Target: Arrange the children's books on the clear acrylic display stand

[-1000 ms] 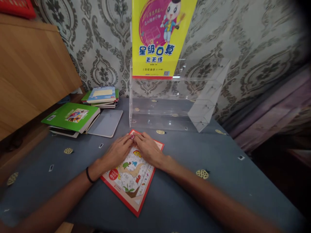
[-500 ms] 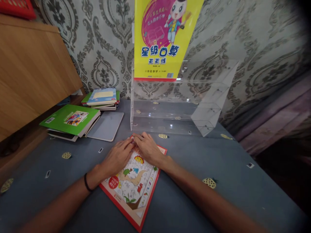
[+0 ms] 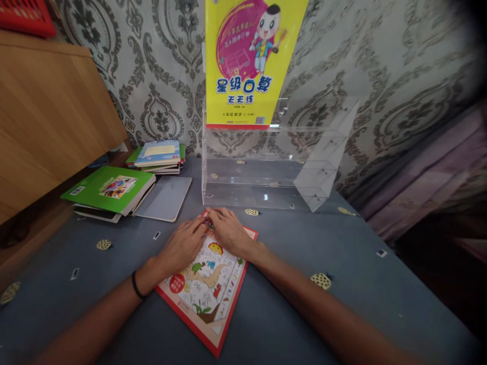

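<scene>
Flat on the desk (image 3: 373, 289), to the near side of the clear rack (image 3: 321, 172), a red-bordered book (image 3: 201, 284). Over its far corner, left hand (image 3: 185, 242) and right hand (image 3: 231, 233), palms down with fingertips drawn close together; unclear whether pinching it. Probably light, bendable, slightly slick-covered; best gripped along the exposed left and right edges.

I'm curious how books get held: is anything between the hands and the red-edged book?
Nothing visible: the left hand and right hand both rest on the red-edged book, near its far corner.
</scene>
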{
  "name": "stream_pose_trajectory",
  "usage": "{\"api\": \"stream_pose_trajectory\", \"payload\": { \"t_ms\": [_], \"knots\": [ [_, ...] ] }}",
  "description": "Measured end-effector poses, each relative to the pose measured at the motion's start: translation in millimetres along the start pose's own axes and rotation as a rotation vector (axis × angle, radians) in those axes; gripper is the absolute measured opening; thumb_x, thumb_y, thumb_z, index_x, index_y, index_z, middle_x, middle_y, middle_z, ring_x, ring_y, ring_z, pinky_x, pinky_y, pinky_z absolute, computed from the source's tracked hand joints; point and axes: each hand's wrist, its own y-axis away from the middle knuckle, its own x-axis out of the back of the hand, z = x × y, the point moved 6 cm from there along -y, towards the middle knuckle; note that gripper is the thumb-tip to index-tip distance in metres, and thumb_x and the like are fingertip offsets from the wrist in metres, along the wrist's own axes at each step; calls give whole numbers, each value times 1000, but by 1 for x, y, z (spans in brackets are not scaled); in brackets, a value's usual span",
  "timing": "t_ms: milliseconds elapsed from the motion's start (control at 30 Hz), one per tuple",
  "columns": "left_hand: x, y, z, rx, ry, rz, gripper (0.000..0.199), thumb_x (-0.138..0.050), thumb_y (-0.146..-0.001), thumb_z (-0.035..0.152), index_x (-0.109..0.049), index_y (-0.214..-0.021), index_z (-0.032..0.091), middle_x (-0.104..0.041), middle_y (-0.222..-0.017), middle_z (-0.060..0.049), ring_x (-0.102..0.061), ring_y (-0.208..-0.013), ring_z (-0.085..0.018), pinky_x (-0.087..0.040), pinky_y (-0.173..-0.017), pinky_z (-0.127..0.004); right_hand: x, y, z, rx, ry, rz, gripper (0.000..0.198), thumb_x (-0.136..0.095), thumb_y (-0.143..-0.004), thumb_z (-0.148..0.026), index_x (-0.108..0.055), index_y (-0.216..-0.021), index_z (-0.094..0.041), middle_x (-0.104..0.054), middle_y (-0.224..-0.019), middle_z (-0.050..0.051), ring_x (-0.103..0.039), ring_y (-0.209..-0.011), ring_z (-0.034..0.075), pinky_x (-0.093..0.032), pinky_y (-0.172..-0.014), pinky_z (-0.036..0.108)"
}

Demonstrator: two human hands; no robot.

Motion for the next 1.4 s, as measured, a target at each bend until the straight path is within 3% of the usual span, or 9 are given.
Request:
{"api": "stream_pose_trajectory", "payload": {
  "t_ms": [200, 400, 700, 933, 1267, 1400],
  "knots": [
    [0, 1, 0, -23, -53, 33, 30, -39, -102, 23, -58, -124, 13, -61, -136, -17, -60, -126, -28, -53, -104, -48, -2, 4, 8, 68, -80, -10, 41, -43, -99, -11, -50, -139, -11, -62, -137, 18, -55, -128, 25, -47, -105, 43],
    [-1, 1, 0, -45, -106, 51, 34, -37, -103, 24, -57, -129, 13, -63, -136, -16, -62, -123, -28, -54, -101, -46, -6, 17, 14, 74, -72, -49, 50, -43, -101, -22, -42, -150, -14, -47, -154, 15, -42, -144, 25, -37, -118, 48],
    [0, 3, -1, -69, -101, 82, 37, -35, -104, 25, -56, -133, 14, -64, -134, -16, -62, -123, -27, -55, -99, -45, -5, 22, 12, 62, -15, 10, 45, -39, -103, -25, -50, -144, -10, -51, -150, 18, -47, -140, 27, -38, -117, 49],
    [-2, 3, -2, -30, -64, 28, 38, -34, -105, 27, -55, -134, 16, -61, -138, -15, -59, -128, -26, -52, -104, -46, 7, 27, 8, 59, -18, 50, 39, -47, -101, -23, -58, -135, -6, -60, -140, 20, -53, -134, 28, -43, -114, 47],
    [3, -1, 1, -47, -94, -19, 37, -35, -105, 27, -54, -134, 14, -61, -139, -14, -57, -129, -27, -51, -103, -45, 27, 98, 23, -16, 23, 99, 40, -41, -104, -27, -58, -137, -11, -62, -140, 15, -54, -132, 30, -50, -108, 51],
    [7, -16, 11, -29, -181, -89, 30, -35, -105, 27, -61, -115, 15, -67, -120, -13, -62, -113, -27, -52, -97, -46, 36, 121, 20, -19, 58, 143, 40, -40, -105, -28, -60, -135, -10, -64, -137, 15, -54, -131, 31, -50, -105, 52]
  ]
}}
